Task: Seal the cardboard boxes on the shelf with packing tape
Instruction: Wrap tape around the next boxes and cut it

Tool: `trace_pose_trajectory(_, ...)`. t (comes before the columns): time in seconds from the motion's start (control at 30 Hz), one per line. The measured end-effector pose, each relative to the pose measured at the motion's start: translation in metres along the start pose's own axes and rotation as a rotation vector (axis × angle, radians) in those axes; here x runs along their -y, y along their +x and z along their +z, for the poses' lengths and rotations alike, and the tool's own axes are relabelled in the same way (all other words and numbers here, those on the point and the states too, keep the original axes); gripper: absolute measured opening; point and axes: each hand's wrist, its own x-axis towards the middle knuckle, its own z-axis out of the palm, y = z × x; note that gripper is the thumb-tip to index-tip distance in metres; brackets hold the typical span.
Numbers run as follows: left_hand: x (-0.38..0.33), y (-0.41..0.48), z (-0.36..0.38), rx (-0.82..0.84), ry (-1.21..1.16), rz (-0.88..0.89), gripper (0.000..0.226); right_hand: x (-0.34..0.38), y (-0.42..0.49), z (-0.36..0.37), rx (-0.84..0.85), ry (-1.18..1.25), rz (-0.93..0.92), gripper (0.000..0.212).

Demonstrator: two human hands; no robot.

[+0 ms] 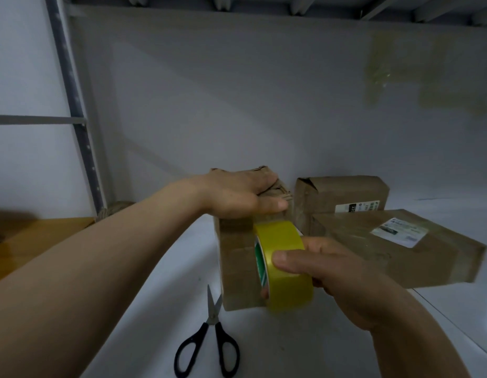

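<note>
Upright near the shelf's (pixel 160 268) middle, the worn brown box (pixel 237 264) is gripped on top by the left hand (pixel 237 195). The right hand (pixel 335 271) curls round the yellow tape roll (pixel 286 255), held against the box's front. Scissors (pixel 209 339) lie by the front edge, a flat labelled box (pixel 400 249) and a rear box (pixel 343 195) crowd the right, and bare shelf lies left.

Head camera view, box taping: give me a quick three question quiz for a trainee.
1. True or false: the left hand holds the scissors.
2. What does the right hand grip? A) tape roll B) scissors C) a label
3. Fill in: the left hand rests on top of a cardboard ___.
Key: 1 false, the scissors lie on the shelf; 2 A, the tape roll; 3 box.
</note>
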Motion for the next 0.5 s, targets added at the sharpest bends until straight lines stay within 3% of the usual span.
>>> trace_pose_trajectory(0.23, -0.001, 0.002, 0.001, 0.014, -0.011, 0.026, 0.076, -0.006, 0.002, -0.003, 0.012, 0.02, -0.008, 0.021)
trace_pose_trajectory(0.5, 0.002, -0.004, 0.012, -0.157, 0.112, 0.153, 0.064, -0.007, 0.004, -0.003, 0.016, 0.034, -0.026, 0.019)
